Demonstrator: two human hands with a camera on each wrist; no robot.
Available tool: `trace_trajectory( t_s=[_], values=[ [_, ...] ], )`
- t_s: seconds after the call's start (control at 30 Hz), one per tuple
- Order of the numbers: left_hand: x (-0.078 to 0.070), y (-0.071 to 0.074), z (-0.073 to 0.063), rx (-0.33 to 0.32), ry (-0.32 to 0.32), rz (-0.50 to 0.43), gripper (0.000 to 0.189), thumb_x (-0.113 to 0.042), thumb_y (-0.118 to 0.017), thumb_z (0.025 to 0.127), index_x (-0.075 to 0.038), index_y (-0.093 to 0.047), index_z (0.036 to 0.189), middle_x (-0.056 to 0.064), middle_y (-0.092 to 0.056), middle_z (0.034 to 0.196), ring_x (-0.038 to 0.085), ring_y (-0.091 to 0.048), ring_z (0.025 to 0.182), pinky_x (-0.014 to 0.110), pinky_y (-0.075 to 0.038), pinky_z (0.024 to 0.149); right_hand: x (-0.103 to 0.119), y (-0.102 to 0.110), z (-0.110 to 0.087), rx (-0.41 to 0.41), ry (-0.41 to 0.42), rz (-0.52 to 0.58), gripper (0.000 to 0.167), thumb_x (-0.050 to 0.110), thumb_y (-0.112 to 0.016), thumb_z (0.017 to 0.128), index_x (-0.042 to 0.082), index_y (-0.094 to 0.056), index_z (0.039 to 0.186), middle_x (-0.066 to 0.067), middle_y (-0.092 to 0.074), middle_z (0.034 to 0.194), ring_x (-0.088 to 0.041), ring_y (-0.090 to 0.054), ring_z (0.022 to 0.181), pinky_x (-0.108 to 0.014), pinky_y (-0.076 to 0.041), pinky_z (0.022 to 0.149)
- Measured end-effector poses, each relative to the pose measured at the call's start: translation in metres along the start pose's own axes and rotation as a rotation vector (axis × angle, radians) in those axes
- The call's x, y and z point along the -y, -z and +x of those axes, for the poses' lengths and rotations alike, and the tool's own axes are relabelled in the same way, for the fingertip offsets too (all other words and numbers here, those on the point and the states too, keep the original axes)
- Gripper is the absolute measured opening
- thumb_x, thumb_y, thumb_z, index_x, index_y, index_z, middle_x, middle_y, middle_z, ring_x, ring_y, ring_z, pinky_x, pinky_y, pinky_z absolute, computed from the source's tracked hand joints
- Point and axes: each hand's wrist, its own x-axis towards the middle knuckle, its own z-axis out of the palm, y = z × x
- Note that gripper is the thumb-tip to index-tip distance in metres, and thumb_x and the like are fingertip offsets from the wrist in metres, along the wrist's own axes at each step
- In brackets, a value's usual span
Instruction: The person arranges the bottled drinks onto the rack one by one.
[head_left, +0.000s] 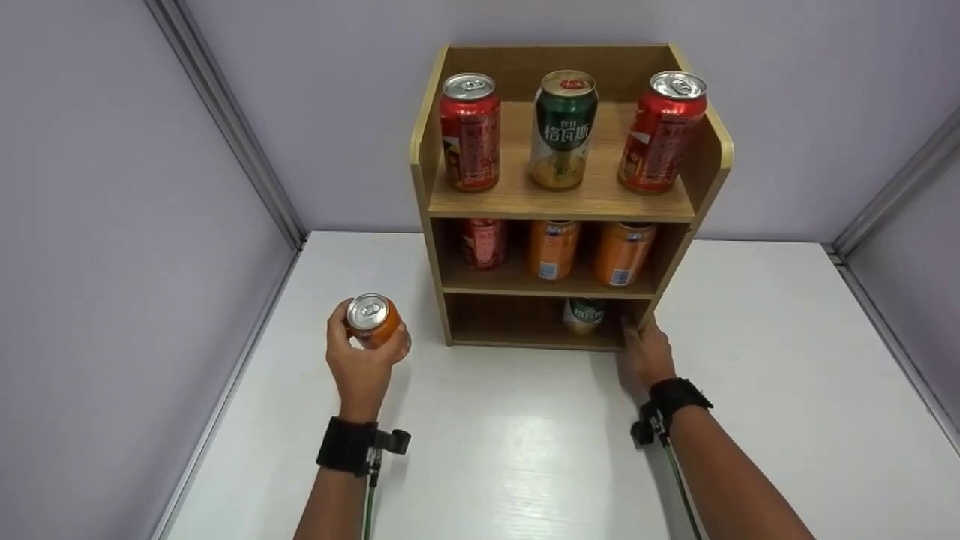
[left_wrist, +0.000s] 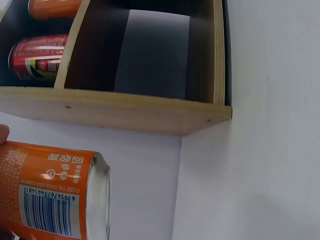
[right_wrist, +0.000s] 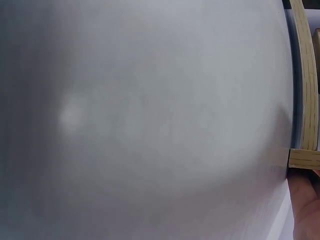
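My left hand [head_left: 364, 367] grips an orange soda can [head_left: 369, 330], held upright left of the wooden shelf [head_left: 517, 346]. In the left wrist view the orange can's barcode label [left_wrist: 50, 210] and silver base show beside the shelf's side panel [left_wrist: 125, 111]. At the lower right corner of the shelf, my right hand [head_left: 649, 356] holds the side panel's bottom end; part of that hand is hidden. The right wrist view shows its fingers [right_wrist: 302, 200] against the panel's corner [right_wrist: 305, 159]. Inside the bottom tier, a green-and-white can [head_left: 583, 315] stands at the right.
The top tier carries a red can [head_left: 471, 135], a green-and-gold can [head_left: 562, 135] and another red can [head_left: 661, 135]. On the middle tier stand a red can [head_left: 484, 244] and two orange cans [head_left: 553, 251]. A white table [head_left: 510, 450] supports the shelf, with grey walls around it.
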Motion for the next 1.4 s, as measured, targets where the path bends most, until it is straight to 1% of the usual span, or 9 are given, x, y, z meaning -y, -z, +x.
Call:
trace_trajectory(
  t_s=[0.03, 0.07, 0.23, 0.33, 0.53, 0.77, 0.97, 1.17, 1.4],
  values=[
    [-0.001, -0.001, -0.001, 0.005, -0.007, 0.003, 0.076, -0.007, -0.088, 0.067, -0.001, -0.048, 0.132, 0.006, -0.056, 0.126, 0.019, -0.052, 0.116, 0.044, -0.039, 0.099, 0.0, 0.0, 0.0, 0.001, 0.0, -0.001, 0.063, 0.048, -0.034, 0.104, 0.005, -0.031, 0.15, -0.026, -0.049, 0.138, -0.04, -0.047, 0.125, -0.053, -0.037, 0.101],
    [0.003, -0.002, -0.002, 0.012, -0.012, 0.01, 0.078, -0.009, -0.088, 0.067, -0.002, -0.048, 0.133, 0.005, -0.056, 0.126, 0.019, -0.052, 0.116, 0.044, -0.039, 0.099, 0.0, 0.0, 0.0, 0.002, -0.001, -0.003, 0.064, 0.048, -0.034, 0.104, 0.005, -0.03, 0.151, -0.026, -0.049, 0.138, -0.04, -0.047, 0.125, -0.053, -0.037, 0.102],
    [-0.01, -0.008, -0.003, 0.044, -0.013, 0.01, 0.081, -0.012, -0.09, 0.066, 0.0, -0.048, 0.135, 0.009, -0.057, 0.126, 0.021, -0.053, 0.113, 0.044, -0.037, 0.1, -0.001, 0.001, 0.0, -0.011, 0.013, -0.01, 0.061, 0.046, -0.035, 0.104, 0.006, -0.03, 0.15, -0.027, -0.047, 0.139, -0.042, -0.046, 0.126, -0.054, -0.036, 0.102],
    [-0.017, -0.014, -0.005, 0.057, -0.049, -0.012, 0.078, -0.013, -0.09, 0.067, 0.0, -0.051, 0.132, 0.01, -0.058, 0.123, 0.022, -0.054, 0.111, 0.044, -0.037, 0.098, -0.002, 0.002, 0.001, -0.02, 0.02, -0.011, 0.059, 0.045, -0.035, 0.104, 0.006, -0.032, 0.149, -0.028, -0.049, 0.137, -0.043, -0.047, 0.125, -0.055, -0.037, 0.1],
    [-0.024, -0.032, -0.013, 0.118, -0.138, 0.005, 0.075, -0.014, -0.091, 0.066, -0.001, -0.053, 0.129, 0.009, -0.059, 0.123, 0.02, -0.054, 0.111, 0.043, -0.041, 0.096, -0.004, 0.002, 0.0, -0.028, 0.021, -0.013, 0.057, 0.043, -0.036, 0.105, 0.004, -0.035, 0.146, -0.029, -0.051, 0.133, -0.044, -0.05, 0.121, -0.055, -0.039, 0.098],
    [-0.028, -0.055, -0.026, 0.191, -0.168, 0.034, 0.076, -0.024, -0.091, 0.067, -0.002, -0.052, 0.13, 0.008, -0.058, 0.123, 0.019, -0.055, 0.115, 0.042, -0.045, 0.095, -0.005, 0.002, -0.002, -0.008, -0.025, -0.015, 0.06, 0.046, -0.034, 0.104, 0.009, -0.028, 0.152, -0.027, -0.046, 0.14, -0.043, -0.045, 0.126, -0.055, -0.035, 0.102],
    [-0.032, -0.073, -0.036, 0.259, -0.135, 0.018, 0.077, -0.025, -0.091, 0.067, -0.004, -0.052, 0.13, 0.007, -0.057, 0.122, 0.02, -0.054, 0.115, 0.044, -0.044, 0.097, -0.006, 0.001, -0.003, -0.02, -0.012, -0.023, 0.059, 0.043, -0.036, 0.104, 0.005, -0.031, 0.149, -0.029, -0.048, 0.137, -0.044, -0.047, 0.124, -0.055, -0.036, 0.101],
    [-0.032, -0.089, -0.044, 0.291, -0.094, 0.008, 0.077, -0.024, -0.092, 0.066, -0.004, -0.053, 0.129, 0.009, -0.057, 0.121, 0.022, -0.055, 0.113, 0.045, -0.046, 0.094, -0.001, 0.001, -0.002, -0.012, -0.01, -0.025, 0.055, 0.039, -0.035, 0.104, 0.007, -0.032, 0.149, -0.027, -0.049, 0.137, -0.042, -0.048, 0.123, -0.054, -0.038, 0.1],
    [-0.019, -0.104, -0.047, 0.347, -0.047, 0.054, 0.079, -0.026, -0.091, 0.067, -0.004, -0.051, 0.132, 0.01, -0.056, 0.122, 0.023, -0.055, 0.112, 0.043, -0.047, 0.092, 0.001, -0.001, 0.0, 0.017, -0.056, 0.005, 0.063, 0.048, -0.033, 0.104, 0.005, -0.031, 0.151, -0.025, -0.048, 0.139, -0.039, -0.045, 0.127, -0.053, -0.035, 0.103]
  ],
)
